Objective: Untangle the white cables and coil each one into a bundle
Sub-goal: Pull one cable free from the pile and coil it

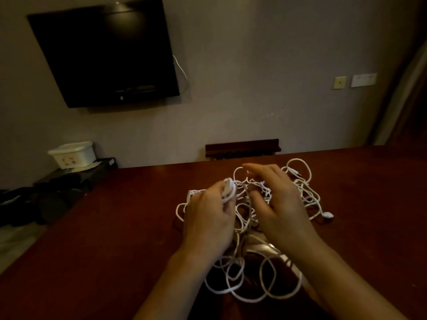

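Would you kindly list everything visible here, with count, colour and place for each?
tangled white cables: several, exact count unclear, white, piled mid-table
dark red wooden table: one, reddish brown, foreground
black wall-mounted television: one, black, upper left wall
white lidded plastic box: one, white, on a low black stand at left
wall plates: two, pale, right wall
left hand: one, gripping a bunch of cable
right hand: one, fingers spread over the tangle

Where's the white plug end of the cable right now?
In the head view, the white plug end lies on the table at the right edge of the cable tangle, just beyond the right hand.
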The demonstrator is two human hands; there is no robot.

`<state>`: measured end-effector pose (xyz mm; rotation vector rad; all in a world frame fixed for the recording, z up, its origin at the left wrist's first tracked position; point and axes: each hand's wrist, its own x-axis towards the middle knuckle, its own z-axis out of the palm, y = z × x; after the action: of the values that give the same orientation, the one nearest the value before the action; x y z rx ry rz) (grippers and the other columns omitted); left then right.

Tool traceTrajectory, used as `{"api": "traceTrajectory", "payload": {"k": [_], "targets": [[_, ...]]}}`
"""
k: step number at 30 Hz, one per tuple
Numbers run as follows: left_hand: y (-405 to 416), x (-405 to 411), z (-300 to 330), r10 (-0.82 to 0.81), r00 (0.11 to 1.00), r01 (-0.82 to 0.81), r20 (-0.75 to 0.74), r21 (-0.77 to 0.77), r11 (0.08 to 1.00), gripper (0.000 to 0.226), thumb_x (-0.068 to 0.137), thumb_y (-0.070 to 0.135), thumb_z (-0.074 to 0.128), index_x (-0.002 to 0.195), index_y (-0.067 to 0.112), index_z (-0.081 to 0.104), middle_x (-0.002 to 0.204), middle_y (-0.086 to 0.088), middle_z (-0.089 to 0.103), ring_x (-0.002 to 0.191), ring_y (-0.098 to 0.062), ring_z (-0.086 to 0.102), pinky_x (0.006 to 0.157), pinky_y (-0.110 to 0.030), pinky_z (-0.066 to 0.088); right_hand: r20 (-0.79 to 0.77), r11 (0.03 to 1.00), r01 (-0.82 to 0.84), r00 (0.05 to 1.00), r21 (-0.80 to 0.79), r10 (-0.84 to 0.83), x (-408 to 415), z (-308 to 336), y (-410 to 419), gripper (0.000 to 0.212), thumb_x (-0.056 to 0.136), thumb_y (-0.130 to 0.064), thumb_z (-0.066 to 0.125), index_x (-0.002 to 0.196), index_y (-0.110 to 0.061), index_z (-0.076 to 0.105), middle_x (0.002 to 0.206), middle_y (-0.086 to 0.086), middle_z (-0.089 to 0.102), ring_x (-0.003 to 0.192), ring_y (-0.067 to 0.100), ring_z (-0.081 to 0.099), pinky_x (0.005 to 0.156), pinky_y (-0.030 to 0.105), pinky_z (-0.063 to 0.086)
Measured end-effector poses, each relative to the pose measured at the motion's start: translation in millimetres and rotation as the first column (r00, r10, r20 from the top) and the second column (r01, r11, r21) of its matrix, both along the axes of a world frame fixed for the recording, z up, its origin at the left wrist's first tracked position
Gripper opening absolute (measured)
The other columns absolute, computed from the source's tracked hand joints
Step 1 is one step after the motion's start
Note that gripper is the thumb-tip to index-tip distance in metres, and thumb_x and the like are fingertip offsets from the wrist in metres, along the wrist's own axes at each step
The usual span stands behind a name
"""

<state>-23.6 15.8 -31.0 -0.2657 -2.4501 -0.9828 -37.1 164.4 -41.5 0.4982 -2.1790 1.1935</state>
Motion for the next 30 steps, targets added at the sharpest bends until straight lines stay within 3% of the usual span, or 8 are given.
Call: {"api": "traceTrajectory", "payload": {"k": [3,10,16,19,22,25,27,30], "targets": [[1.9,-3.0,3.7,-0.271,0.956,0.183,0.112,0.497,0.848,0.022,0.109,0.031,0.051,0.095,0.02,0.065,0.067,0.006,0.059,0.058,-0.007,0.054,0.053,-0.019,0.043,0.062,0.998,0.051,0.997,0.049,-0.054,-2.1,-3.8,-0.8,0.054,0.102,-0.019,0.055,0.154,-0.033,0.046,0.142,-0.013,0.051,0.129,0.002,0.046,0.102,0.022,0.041],[-1.3,-10.2,11.1,-0.352,0.924,0.057,0.151,0.855,0.516,0.03,0.109,0.026,0.054,0.082,0.015,0.061,0.061,-0.001,0.051,0.05,-0.013,0.044,0.049,-0.023,0.037,0.233,0.952,-0.231,0.933,-0.198,0.275,5.7,2.6,-4.4,0.014,0.103,-0.027,0.059,0.11,-0.03,0.071,0.097,-0.017,0.073,0.093,0.001,0.07,0.079,0.027,0.061],[-2.7,-10.4,9.1,-0.358,0.911,0.013,0.203,0.855,0.518,0.031,0.094,0.05,0.07,0.092,0.02,0.073,0.077,0.002,0.073,0.07,-0.016,0.071,0.07,-0.03,0.05,0.083,0.979,-0.184,0.978,-0.089,0.191,4.4,-3.7,-5.7,0.017,0.093,-0.014,0.075,0.103,-0.027,0.076,0.092,-0.017,0.075,0.092,0.003,0.071,0.079,0.024,0.06],[3.4,-3.8,10.1,-0.395,0.883,0.018,0.253,0.823,0.567,0.034,0.092,0.046,0.073,0.113,0.019,0.074,0.095,0.008,0.081,0.086,0.0,0.075,0.071,-0.018,0.054,-0.101,0.993,-0.111,0.988,0.037,0.114,4.2,-7.5,-7.7,0.026,0.091,-0.012,0.077,0.114,-0.025,0.076,0.103,-0.015,0.072,0.099,0.005,0.069,0.083,0.031,0.061],[6.3,-3.4,9.9,-0.352,0.899,-0.033,0.262,0.841,0.541,0.021,0.098,0.041,0.068,0.095,0.021,0.072,0.081,0.01,0.077,0.08,-0.005,0.074,0.078,-0.026,0.051,-0.066,0.996,-0.081,0.994,0.028,0.083,0.6,-8.1,-10.6,0.019,0.091,-0.024,0.073,0.109,-0.03,0.069,0.101,-0.017,0.066,0.096,0.005,0.065,0.078,0.032,0.061],[0.7,-10.4,13.3,-0.383,0.908,-0.042,0.172,0.944,0.327,0.023,0.096,0.036,0.067,0.086,0.015,0.068,0.077,-0.002,0.067,0.077,-0.016,0.065,0.082,-0.034,0.052,0.084,0.988,-0.057,0.994,-0.144,0.07,0.8,-5.4,-9.2,0.004,0.099,-0.032,0.06,0.099,-0.03,0.063,0.084,-0.009,0.064,0.075,0.008,0.064,0.061,0.034,0.058],[-0.8,-13.3,16.9,-0.45,0.89,0.0,0.066,0.99,0.144,0.023,0.103,0.029,0.057,0.091,0.01,0.064,0.07,-0.003,0.057,0.063,-0.014,0.057,0.069,-0.029,0.051,0.188,0.968,-0.038,0.978,-0.247,0.086,0.9,-4.5,-6.2,0.029,0.105,-0.037,0.053,0.087,-0.021,0.069,0.071,0.003,0.066,0.058,0.017,0.061,0.05,0.038,0.051],[0.2,-15.4,19.2,-0.476,0.879,0.005,0.024,0.998,0.059,0.023,0.104,0.032,0.055,0.098,0.01,0.057,0.059,0.003,0.039,0.048,-0.01,0.04,0.052,-0.024,0.042,0.471,0.942,-0.104,0.845,-0.319,0.253,0.7,-3.8,-10.7,0.059,0.106,-0.049,0.048,0.079,-0.003,0.073,0.055,0.01,0.063,0.047,0.02,0.057,0.045,0.029,0.043]]}}
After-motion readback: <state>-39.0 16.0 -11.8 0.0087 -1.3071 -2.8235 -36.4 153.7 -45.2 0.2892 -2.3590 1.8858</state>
